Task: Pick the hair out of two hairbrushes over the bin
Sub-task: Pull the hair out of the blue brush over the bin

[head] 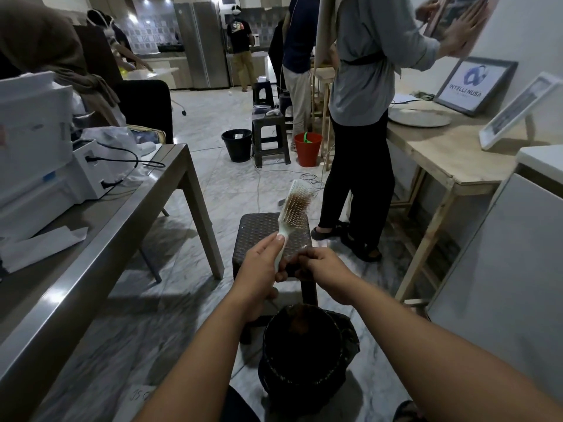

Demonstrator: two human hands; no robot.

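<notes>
- Nearest the camera, low in the scene, a black-lined bin (304, 354) is seen on the marble floor, directly below the two forearms, with a clump of brownish hair (300, 322) lying inside it.
- Just above the bin, a white hairbrush (294, 208) is held by its handle in the left hand (262, 269), the fingers wrapped round the handle and the thumb laid along it; the head is tilted up and away, bristles facing right, with reddish-brown hair matted among them.
- Just right of the handle, the right hand (323, 266) is seen with its fingers curled inward and a dark tuft pinched at the fingertips; what exactly is pinched cannot be told.
- Behind the hands, a dark woven-pattern stool (259, 233) is set on the floor.
- To the left, a grey table (128, 220) is loaded with white boxes and a black cable.
- To the right, a person in a grey top and black trousers (359, 147) is stood beside a wooden table (441, 159) bearing framed pictures.
- Farther off, a black bucket (237, 145), a second dark stool (270, 138) and a red bucket (307, 149) are grouped on the floor.
- At the far end, more people are seen standing in a kitchen.
</notes>
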